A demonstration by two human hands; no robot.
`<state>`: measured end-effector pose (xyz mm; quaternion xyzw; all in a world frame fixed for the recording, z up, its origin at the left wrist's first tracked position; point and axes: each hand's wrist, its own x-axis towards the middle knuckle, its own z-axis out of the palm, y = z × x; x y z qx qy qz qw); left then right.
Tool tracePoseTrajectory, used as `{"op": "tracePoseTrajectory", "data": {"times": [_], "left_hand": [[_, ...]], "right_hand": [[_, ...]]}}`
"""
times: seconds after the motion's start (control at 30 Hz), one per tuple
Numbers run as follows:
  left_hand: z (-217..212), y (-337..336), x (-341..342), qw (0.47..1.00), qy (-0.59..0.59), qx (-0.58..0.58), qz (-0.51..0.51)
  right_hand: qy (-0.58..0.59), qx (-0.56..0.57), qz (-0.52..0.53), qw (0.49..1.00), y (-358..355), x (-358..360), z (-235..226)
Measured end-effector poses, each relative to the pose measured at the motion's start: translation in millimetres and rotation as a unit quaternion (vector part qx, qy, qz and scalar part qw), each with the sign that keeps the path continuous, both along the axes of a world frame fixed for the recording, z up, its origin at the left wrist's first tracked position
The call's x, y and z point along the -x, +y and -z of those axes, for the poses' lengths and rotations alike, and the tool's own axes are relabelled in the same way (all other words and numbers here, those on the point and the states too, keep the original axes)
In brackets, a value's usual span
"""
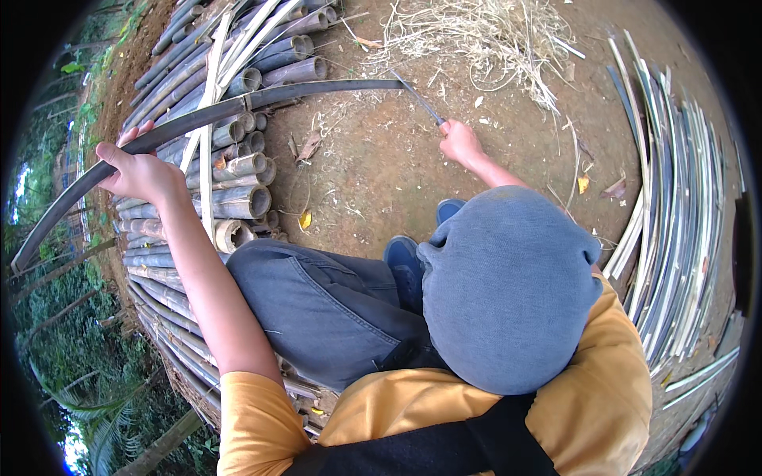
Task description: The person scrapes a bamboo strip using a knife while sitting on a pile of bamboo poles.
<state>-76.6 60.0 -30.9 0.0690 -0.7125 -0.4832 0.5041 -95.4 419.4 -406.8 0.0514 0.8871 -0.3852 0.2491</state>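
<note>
My left hand [136, 168] is wrapped round a long dark split-bamboo strip [321, 89], thumb on top. The strip runs from the far left across the bamboo stack and ends over the bare ground at the top middle. A knife [421, 99] with a thin dark blade is gripped in my right hand [461, 143], its fingers closed round the handle. The blade's tip is by the strip's far end; whether they touch I cannot tell. A rounded grey-blue cloth shape [508, 289] hides part of my right arm.
Cut bamboo poles [242, 202] lie stacked on the left, with pale strips [208, 151] across them. Fine shavings [492, 40] are heaped at the top. Long split strips [675, 214] lie bundled on the right. Green plants [103, 381] border the far left.
</note>
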Motion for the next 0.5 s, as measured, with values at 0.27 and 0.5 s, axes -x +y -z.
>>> {"op": "tracePoseTrajectory", "data": {"times": [0.27, 0.5], "left_hand": [[-2.6, -4.8, -4.1, 1.000, -0.022, -0.008, 0.017], [-4.0, 0.7, -2.4, 0.995, -0.001, -0.021, 0.099]], "right_hand": [[-0.012, 0.024, -0.025, 0.999, 7.8, 0.4, -44.1], [0.037, 0.019, -0.037, 0.998, -0.8, -6.3, -15.7]]}}
